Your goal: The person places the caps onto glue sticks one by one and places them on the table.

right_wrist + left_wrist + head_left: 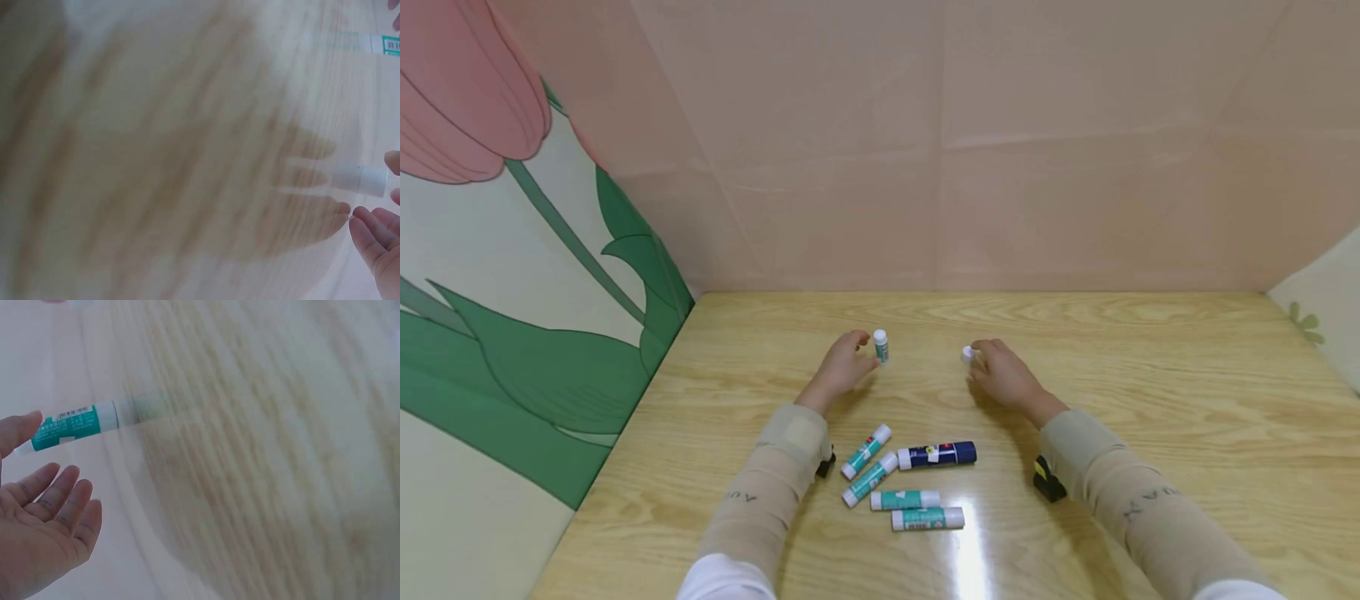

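Observation:
A small glue stick [882,348] with a turquoise label and white ends stands upright on the table, at the fingertips of my left hand [844,367]. In the left wrist view the thumb lies close by the glue stick [69,428], and the other fingers are loosely spread, not wrapped round it. To the right, a white cap [967,355] stands on the table by my right hand [1004,377]. The right wrist view has thumb and fingers on either side of the cap [370,181], with visible gaps; contact on the hidden side cannot be told.
Several turquoise-and-white glue sticks [906,500] lie on the wooden table [1150,375] nearer the body, between the forearms. Among them lies a thicker dark blue glue stick [940,455]. A pink wall covering [940,167] rises behind the table; a tulip-patterned panel [550,358] borders its left side.

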Demonstrator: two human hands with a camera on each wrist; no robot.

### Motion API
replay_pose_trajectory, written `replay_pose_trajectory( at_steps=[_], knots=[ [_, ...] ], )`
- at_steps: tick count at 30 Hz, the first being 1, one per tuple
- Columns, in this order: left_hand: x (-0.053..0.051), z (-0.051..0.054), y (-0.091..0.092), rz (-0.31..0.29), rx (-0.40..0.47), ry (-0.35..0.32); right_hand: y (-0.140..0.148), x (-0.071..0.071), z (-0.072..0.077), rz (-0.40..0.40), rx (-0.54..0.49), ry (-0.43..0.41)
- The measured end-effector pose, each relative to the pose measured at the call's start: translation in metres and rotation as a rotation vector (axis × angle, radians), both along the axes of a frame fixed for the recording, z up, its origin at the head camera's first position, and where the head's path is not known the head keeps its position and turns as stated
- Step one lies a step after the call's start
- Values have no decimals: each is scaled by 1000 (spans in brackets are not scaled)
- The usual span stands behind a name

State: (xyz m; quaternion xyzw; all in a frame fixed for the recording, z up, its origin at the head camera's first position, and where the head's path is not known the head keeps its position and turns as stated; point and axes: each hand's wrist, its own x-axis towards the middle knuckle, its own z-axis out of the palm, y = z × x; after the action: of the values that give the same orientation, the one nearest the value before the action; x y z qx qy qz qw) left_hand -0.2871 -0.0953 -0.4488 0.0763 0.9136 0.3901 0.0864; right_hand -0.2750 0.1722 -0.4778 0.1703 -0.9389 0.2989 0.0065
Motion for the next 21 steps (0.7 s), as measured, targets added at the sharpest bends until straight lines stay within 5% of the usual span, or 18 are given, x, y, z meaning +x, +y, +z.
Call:
replay_pose_trajectory(
  at_steps=[21],
  knots=[
    [-5,0,1,-63,19,25,-6,0,-3,96,111,99]
  ],
)
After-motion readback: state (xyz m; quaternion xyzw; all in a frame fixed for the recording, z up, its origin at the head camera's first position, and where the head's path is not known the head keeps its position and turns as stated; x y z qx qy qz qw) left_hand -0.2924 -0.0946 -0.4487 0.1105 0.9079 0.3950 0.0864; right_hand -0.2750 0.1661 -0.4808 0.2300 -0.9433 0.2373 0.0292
